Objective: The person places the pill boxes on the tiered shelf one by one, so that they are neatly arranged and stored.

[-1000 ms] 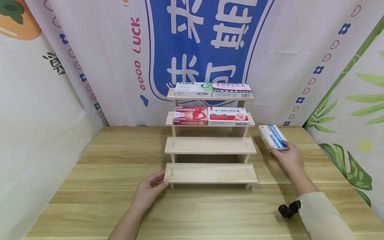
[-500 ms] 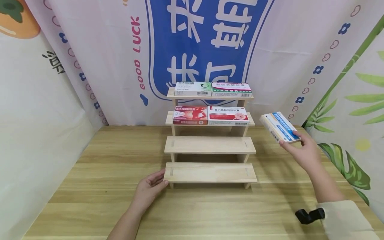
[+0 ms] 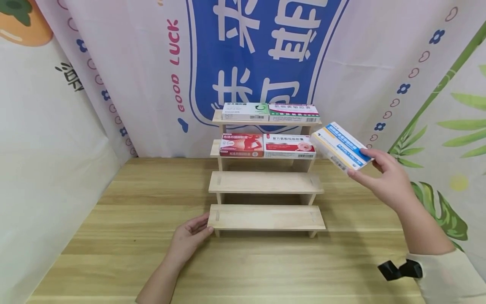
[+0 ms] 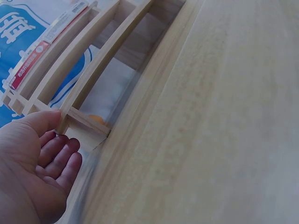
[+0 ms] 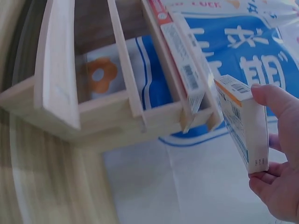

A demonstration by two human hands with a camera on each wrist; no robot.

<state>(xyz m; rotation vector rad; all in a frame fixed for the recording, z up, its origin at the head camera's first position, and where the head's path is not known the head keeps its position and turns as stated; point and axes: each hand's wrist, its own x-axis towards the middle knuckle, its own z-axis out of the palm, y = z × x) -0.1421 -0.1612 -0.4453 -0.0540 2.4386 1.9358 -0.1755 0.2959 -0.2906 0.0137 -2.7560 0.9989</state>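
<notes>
A light wooden step rack with tiered boards stands on the table. My left hand pinches the left end of its lowest board; in the left wrist view, the thumb lies on that board's corner. Raised above the table, right of the rack, my right hand holds a white, blue and yellow medicine box between thumb and fingers. The right wrist view shows this medicine box gripped by its near end, tilted. Its far corner overlaps the second-highest board's end in the head view.
On the top board lie a white-green medicine box and a white-magenta one. Below them sit a red box and a white-red one. Printed cloth hangs behind. The wooden table extends around the rack.
My right hand has lifted the blue and white medicine box off the table, then brought it left and up toward the rack. The left hand has stayed at the lowest board.
</notes>
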